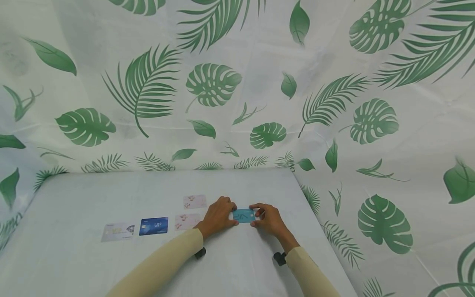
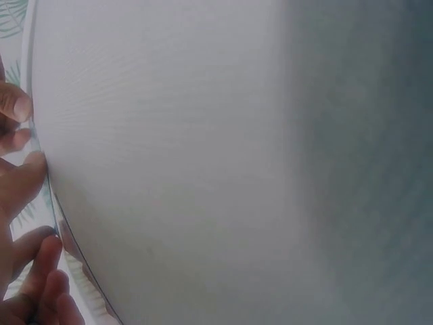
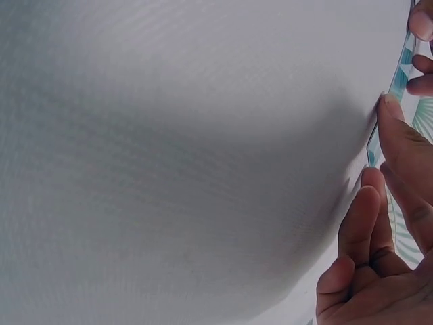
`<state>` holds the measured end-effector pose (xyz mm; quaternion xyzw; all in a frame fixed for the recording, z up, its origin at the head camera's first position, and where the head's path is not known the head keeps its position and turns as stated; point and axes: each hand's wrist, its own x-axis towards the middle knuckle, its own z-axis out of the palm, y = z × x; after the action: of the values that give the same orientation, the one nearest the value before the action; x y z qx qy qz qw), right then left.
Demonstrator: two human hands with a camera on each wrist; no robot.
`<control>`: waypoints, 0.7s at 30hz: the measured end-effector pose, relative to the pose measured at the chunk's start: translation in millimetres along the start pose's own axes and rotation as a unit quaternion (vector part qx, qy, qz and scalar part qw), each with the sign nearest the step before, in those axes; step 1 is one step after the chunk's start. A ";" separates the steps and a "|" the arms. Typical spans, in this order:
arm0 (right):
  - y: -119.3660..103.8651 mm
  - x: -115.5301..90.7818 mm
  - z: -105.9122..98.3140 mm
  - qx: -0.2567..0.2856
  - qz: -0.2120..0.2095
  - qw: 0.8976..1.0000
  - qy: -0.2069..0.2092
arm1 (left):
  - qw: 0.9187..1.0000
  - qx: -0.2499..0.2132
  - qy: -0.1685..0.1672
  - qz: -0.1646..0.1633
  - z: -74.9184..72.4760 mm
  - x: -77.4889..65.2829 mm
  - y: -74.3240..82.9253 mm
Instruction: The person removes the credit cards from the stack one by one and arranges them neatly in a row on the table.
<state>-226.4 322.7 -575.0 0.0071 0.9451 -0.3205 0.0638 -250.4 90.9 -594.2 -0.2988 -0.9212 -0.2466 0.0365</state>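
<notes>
A teal card (image 1: 243, 215) with large VIP lettering lies flat, low over or on the white table, between both hands in the head view. My left hand (image 1: 219, 217) pinches its left end, thumb at the near edge and fingers at the far edge. At the opposite end, my right hand (image 1: 270, 220) grips the card the same way. In the right wrist view, fingertips of the right hand (image 3: 385, 250) meet the thin card edge. The left wrist view shows the left hand (image 2: 30, 264) only at its border, with the card edge-on.
Left of my hands lie a blue VIP card (image 1: 154, 226), a silver-grey card (image 1: 118, 232), and two pale floral cards, one farther back (image 1: 194, 201) and one partly behind my left hand (image 1: 185, 222). A leaf-patterned curtain (image 1: 237, 95) borders the table (image 1: 74, 268).
</notes>
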 end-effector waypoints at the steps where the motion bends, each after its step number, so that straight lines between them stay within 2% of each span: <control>1: 0.0 0.3 0.0 0.000 -0.001 1.000 0.002 | 1.000 -0.001 0.000 0.000 -0.4 -0.3 -0.2; 12: -4.2 3.6 -1.4 0.024 -0.022 0.999 0.028 | 1.000 -0.025 0.008 -0.005 -8.2 -3.4 -4.9; 21: -10.4 5.6 2.5 0.029 -0.030 0.998 0.036 | 0.999 -0.018 0.027 0.005 -8.0 -5.6 -13.1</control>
<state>-232.3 312.8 -571.4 -0.0079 0.9369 -0.3490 0.0194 -253.8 75.0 -594.1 -0.2973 -0.9136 -0.2714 0.0570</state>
